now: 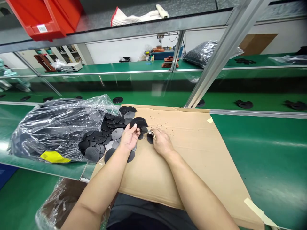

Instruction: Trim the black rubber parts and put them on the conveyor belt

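Observation:
My left hand (pixel 129 136) is closed on a small stack of black round discs (pixel 138 122), held just above the cardboard sheet (pixel 192 150). My right hand (pixel 161 142) is curled beside it, gripping a small metal tool (pixel 151 133) whose tip meets a black disc (pixel 150 138). To the left, a heap of the same black discs (pixel 107 134) spills out of a clear plastic bag (pixel 57 127). Tiny black bits (pixel 165 123) are scattered over the cardboard beyond my hands.
A green bench (pixel 268 150) lies under the cardboard. Behind it runs a green conveyor (pixel 148 91) carrying small disc piles (pixel 244 103). A slanted metal post (pixel 216 64) rises at centre right. Overhead is a shelf with a red bin (pixel 45 19) and white gloves (pixel 136 16). Another plastic bag (pixel 57 201) sits by my lap.

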The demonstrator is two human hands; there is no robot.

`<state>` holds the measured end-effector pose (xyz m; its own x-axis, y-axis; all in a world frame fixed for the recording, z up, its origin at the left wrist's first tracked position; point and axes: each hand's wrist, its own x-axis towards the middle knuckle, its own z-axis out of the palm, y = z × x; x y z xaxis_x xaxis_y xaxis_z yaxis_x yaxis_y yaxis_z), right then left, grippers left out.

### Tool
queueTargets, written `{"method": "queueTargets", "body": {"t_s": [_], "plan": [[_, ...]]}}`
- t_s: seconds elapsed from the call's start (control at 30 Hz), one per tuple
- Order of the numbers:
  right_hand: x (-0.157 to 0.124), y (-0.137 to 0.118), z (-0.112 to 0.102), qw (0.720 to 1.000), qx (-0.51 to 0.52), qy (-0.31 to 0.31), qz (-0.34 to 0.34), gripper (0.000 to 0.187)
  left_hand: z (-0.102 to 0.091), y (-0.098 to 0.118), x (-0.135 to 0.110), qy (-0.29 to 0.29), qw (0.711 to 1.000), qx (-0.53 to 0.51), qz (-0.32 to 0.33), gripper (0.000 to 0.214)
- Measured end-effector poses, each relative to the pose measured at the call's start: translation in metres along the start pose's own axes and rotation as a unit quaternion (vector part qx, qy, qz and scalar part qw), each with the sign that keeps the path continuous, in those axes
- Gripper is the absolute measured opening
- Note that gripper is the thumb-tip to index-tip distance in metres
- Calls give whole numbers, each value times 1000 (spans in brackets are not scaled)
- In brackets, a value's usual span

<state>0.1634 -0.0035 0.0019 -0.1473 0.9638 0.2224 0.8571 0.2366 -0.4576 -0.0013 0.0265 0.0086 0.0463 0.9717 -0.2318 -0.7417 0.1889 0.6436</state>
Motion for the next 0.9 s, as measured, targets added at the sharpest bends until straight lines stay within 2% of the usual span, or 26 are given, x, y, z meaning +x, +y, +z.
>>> {"method": "queueTargets", "body": {"t_s": [0.1, 0.17, 0.2, 0.27, 0.33, 0.4, 0.47, 0.53, 0.6, 0.67, 0.7, 0.73, 0.77, 0.83, 0.9], "plan": [[1, 5, 1, 993, 99, 69, 15, 29, 1, -3, -1, 13, 999, 41, 18, 31], [2, 7, 0, 968, 215, 117, 55, 24, 2, -5, -2, 11, 998, 66, 22, 33], [3, 7, -1, 945, 291, 127, 84, 22, 2, -6, -2, 4, 997, 79, 19, 34], [3, 5, -4, 869, 465, 99, 139, 26, 3, -8, -4, -18, 994, 108, 10, 35], [2, 3, -8, 764, 622, 21, 170, 30, 4, -10, -6, -42, 991, 130, 11, 36], [2, 1, -11, 669, 717, -55, 188, 30, 5, -12, -9, -62, 988, 142, 18, 38], [2, 1, -11, 616, 754, -94, 207, 26, 6, -14, -12, -84, 985, 148, 8, 41], [3, 3, -9, 593, 766, -97, 228, 24, 7, -15, -15, -111, 981, 156, -14, 48], [4, 4, -7, 580, 774, -77, 242, 22, 8, -16, -17, -123, 978, 165, -29, 56], [5, 3, -5, 574, 780, -47, 243, 20, 9, -16, -17, -107, 979, 171, -27, 60], [5, 3, -5, 581, 778, -29, 237, 22, 9, -16, -16, -89, 981, 170, -19, 60], [5, 2, -4, 600, 767, -9, 225, 25, 9, -16, -15, -69, 984, 167, -9, 60], [4, 1, -3, 633, 745, 14, 210, 28, 9, -16, -15, -50, 986, 162, 2, 59], [2, -1, 0, 721, 667, 65, 175, 31, 8, -16, -13, -32, 987, 154, 14, 57], [-1, -1, 4, 808, 563, 108, 137, 28, 8, -16, -13, -43, 987, 154, 8, 53]]}}
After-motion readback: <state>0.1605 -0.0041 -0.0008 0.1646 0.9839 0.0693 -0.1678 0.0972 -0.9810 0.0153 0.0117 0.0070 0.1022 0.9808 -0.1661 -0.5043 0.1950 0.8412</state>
